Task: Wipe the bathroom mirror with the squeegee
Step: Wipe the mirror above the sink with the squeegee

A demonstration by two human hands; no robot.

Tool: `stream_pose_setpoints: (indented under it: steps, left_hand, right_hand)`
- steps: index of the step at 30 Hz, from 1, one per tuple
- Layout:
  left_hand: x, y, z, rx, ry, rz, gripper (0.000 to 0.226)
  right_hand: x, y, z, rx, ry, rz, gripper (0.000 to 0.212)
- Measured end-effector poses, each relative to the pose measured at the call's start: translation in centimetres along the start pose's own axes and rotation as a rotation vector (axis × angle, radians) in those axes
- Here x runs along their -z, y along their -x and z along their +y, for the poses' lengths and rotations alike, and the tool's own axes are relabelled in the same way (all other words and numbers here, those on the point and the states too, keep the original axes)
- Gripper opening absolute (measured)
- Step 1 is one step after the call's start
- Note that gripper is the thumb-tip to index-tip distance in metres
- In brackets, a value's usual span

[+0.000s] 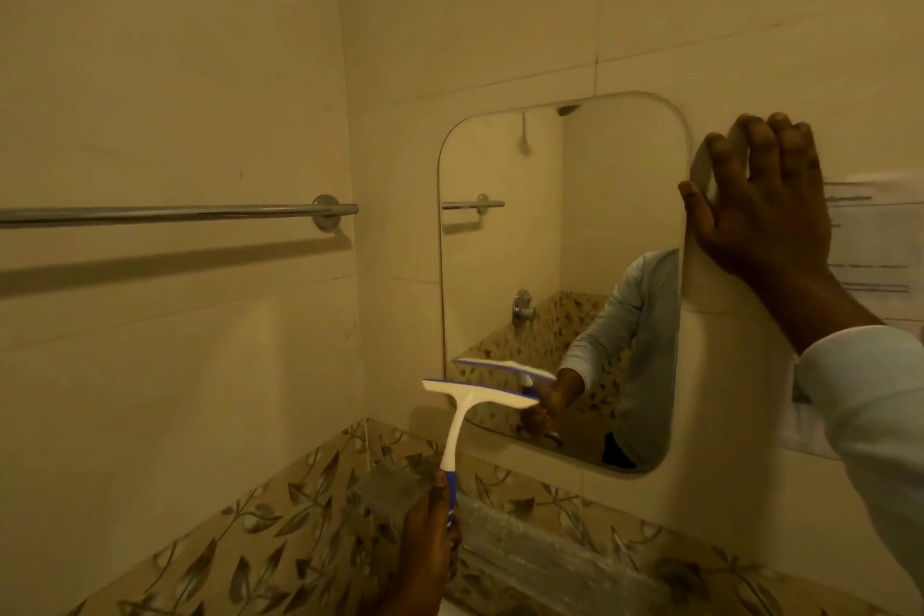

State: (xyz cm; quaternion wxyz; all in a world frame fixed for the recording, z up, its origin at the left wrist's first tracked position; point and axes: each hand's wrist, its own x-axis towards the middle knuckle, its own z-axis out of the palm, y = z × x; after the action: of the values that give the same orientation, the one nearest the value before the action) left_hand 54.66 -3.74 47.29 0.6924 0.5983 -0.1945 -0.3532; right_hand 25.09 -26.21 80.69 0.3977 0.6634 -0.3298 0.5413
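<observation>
A rounded-corner mirror (540,240) hangs on the cream tiled wall. My left hand (430,535) grips the blue end of a white squeegee (462,415) by its handle. The squeegee's blade lies level against the mirror's lower left corner, and its reflection shows just above it. My right hand (760,215) rests flat with fingers spread on the mirror's upper right edge and the wall beside it. My sleeve and arm are reflected in the glass at the lower right.
A chrome towel bar (175,214) runs along the left wall at mirror height. Leaf-patterned tiles (280,535) line the wall below. A clear shelf (550,560) sits under the mirror, and a printed paper (875,235) is stuck at the far right.
</observation>
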Motion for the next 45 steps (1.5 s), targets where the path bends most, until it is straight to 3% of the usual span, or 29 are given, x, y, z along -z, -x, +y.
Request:
stream_pose_setpoints:
  steps: [10,19,36,45]
  left_hand:
    - [-8.3,2.8,19.0,-0.485,0.017,-0.171,0.067]
    - [-13.3,2.8,29.8,-0.519,0.076,-0.17,0.061]
    - [-11.2,0.7,19.4,-0.472,-0.047,-0.184,0.06]
    - [-9.4,0.9,13.1,-0.349,-0.023,-0.152,0.064]
  right_hand:
    - [0.0,-0.1,-0.2,-0.003,0.021,-0.015,0.068]
    - [0.1,-0.1,-0.2,-0.008,0.042,-0.026,0.068]
    - [0.3,-0.1,-0.3,-0.003,0.059,-0.027,0.067]
    - [0.2,0.0,-0.3,-0.005,0.053,-0.008,0.068]
